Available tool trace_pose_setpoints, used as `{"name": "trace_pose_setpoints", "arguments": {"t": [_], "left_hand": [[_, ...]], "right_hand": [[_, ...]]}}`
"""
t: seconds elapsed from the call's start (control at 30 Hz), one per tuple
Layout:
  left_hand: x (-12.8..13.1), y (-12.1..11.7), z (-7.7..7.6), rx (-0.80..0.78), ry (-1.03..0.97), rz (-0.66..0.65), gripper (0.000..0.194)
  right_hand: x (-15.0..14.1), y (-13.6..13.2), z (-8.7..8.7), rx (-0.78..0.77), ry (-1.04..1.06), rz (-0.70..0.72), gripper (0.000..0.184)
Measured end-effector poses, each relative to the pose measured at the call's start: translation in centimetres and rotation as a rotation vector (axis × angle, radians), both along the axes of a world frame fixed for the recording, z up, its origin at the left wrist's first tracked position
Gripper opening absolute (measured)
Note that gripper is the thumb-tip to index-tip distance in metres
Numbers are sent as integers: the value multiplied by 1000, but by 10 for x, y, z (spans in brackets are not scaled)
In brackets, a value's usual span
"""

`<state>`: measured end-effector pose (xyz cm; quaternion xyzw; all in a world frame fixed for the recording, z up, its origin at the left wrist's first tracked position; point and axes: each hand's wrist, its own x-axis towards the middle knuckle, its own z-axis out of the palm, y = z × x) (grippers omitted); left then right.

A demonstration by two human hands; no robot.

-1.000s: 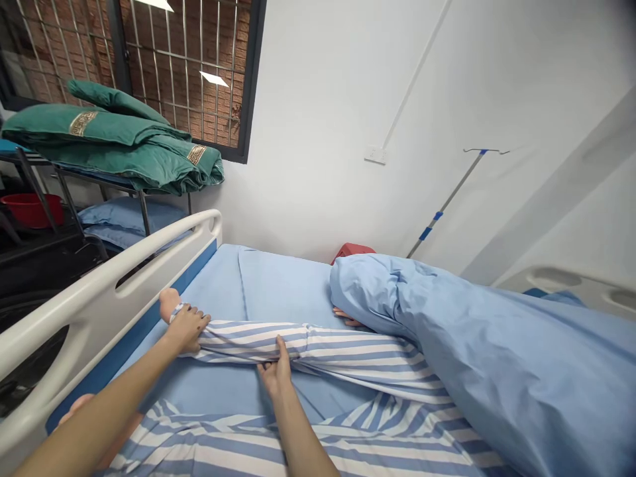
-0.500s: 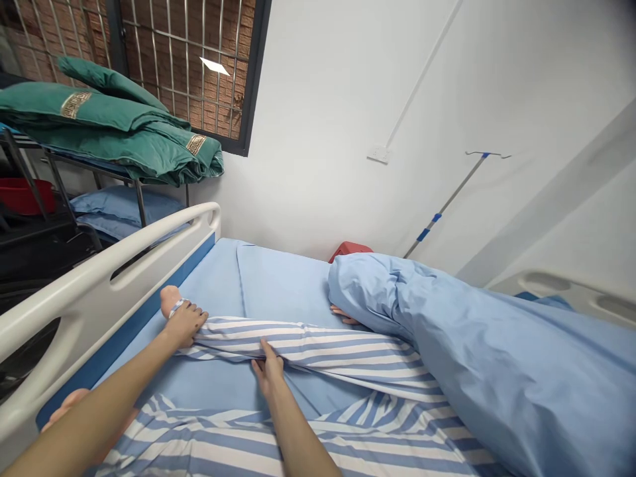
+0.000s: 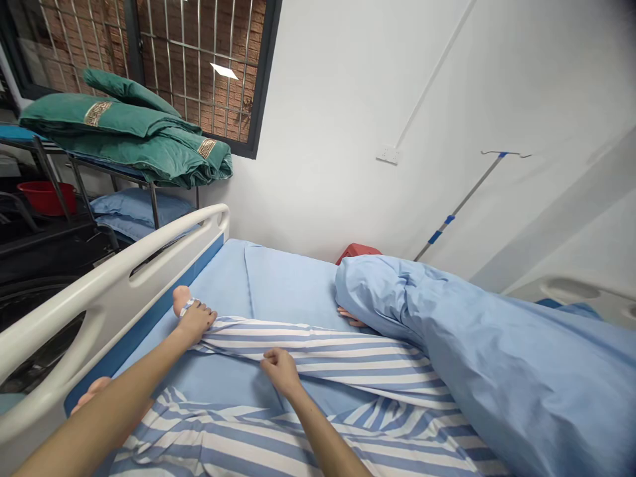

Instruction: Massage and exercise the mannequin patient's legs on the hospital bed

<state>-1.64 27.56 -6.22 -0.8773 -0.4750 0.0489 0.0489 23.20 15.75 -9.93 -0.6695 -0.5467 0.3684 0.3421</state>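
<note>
A figure in blue-and-white striped trousers lies on the bed; I cannot tell whether it is a person or a manikin. My left hand (image 3: 197, 322) is wrapped over the cuff end of the far trouser leg (image 3: 338, 351), beside the bare far foot (image 3: 181, 299). At the near edge of that same leg, around its middle, is my right hand (image 3: 281, 371). Its fingers are curled in, and no cloth shows between them. The near trouser leg (image 3: 248, 447) lies closer to me, with its bare foot (image 3: 92, 392) partly behind my left forearm.
A blue quilt (image 3: 477, 351) covers the figure's right part; fingers (image 3: 350, 317) stick out under its edge. A cream bed-end board (image 3: 163, 232) stands at left. Beyond are folded green bedding (image 3: 144, 139), a wheelchair (image 3: 54, 258) and a red basin (image 3: 50, 197). An IV pole (image 3: 462, 202) stands by the wall.
My right hand has come off the trouser leg a little, and its fingers have gone from spread to curled. My left hand stays at the cuff. The view has turned slightly left.
</note>
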Motion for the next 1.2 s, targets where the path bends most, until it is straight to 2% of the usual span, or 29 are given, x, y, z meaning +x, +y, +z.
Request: {"name": "trace_pose_setpoints", "arguments": {"t": [0.1, 0.2, 0.33, 0.4, 0.6, 0.8, 0.93, 1.07, 1.2], "left_hand": [[2, -3, -1, 11, 27, 14, 36], [10, -7, 0, 22, 56, 26, 44], [24, -8, -4, -16, -4, 10, 70], [28, -6, -8, -63, -31, 2, 76], [28, 9, -20, -150, 41, 6, 61], [33, 20, -10, -330, 110, 16, 66], [30, 12, -6, -291, 128, 21, 68], [19, 2, -12, -156, 119, -39, 69], [13, -10, -18, -15, 1, -100, 75]], "right_hand": [[6, 12, 20, 319, -302, 93, 23], [5, 28, 29, 437, -526, 159, 35], [2, 47, 21, 351, -697, 222, 44], [2, 55, 16, 310, -740, 239, 46], [4, 62, 11, 262, -792, 258, 54], [3, 58, 7, 284, -834, 258, 60], [3, 57, 6, 283, -870, 254, 63], [3, 55, 6, 291, -867, 249, 63], [1, 55, 8, 285, -852, 252, 61]]}}
